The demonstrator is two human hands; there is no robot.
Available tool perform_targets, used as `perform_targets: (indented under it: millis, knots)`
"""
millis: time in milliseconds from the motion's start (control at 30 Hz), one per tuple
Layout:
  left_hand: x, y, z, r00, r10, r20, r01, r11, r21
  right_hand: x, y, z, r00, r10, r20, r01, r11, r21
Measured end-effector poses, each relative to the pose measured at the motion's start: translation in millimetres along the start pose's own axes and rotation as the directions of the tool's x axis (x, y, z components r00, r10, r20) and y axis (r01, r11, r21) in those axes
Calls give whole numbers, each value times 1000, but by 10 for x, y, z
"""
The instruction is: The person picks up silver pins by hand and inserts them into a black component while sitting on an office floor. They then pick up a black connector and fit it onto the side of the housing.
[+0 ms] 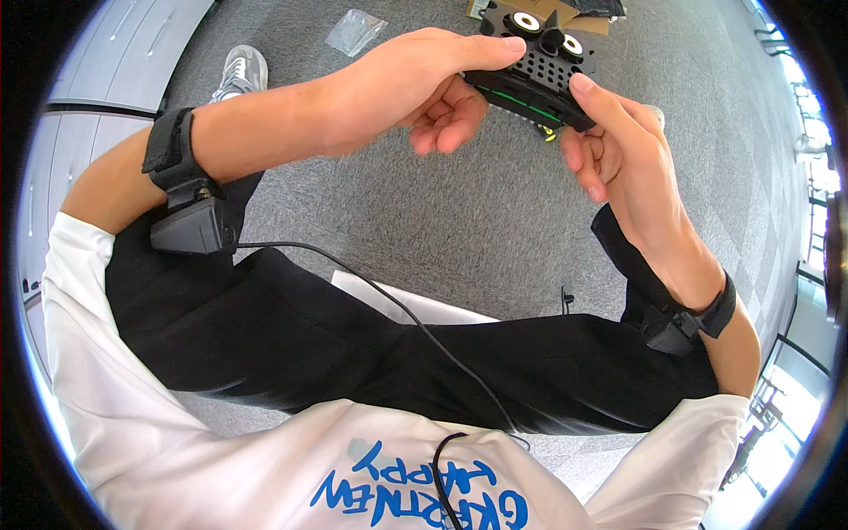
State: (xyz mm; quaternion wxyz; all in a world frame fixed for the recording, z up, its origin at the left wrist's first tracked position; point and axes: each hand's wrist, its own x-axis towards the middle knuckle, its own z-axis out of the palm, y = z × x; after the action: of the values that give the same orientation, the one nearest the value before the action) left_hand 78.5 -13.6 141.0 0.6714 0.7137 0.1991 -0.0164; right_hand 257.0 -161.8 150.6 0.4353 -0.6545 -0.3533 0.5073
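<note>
Out in front of me, at the top of the view, I hold up a black perforated device [541,66] shaped like an owl's face. It has two round eyes with white rings, a pointed beak between them and a green strip along its lower edge. My left hand [442,84] grips its left side, thumb on the top face and the other fingers curled below. On the right side my right hand [623,132] pinches the corner, its thumb and index finger near the perforated face. The undersides of the fingers are partly hidden by the device.
Grey carpet [397,221] spreads beyond my legs. A clear plastic bag [356,33] lies at the far left, and an open cardboard box [587,25] stands behind the device. A black cable [380,287] runs from my left wrist unit [190,225] across my lap.
</note>
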Motion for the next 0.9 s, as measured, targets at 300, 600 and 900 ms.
perform_targets:
  millis: [300,600,900]
  knots:
    - [38,-81,-27,999,-49,4,49,998,51,28,58,-19,1000,-3,-5,2,999,-45]
    - [20,-132,26,996,-79,-42,77,996,-43,33,101,14,999,-42,3,42,995,-92]
    - [23,-142,24,997,-74,-33,72,996,-53,44,104,27,999,-3,-36,2,999,-37]
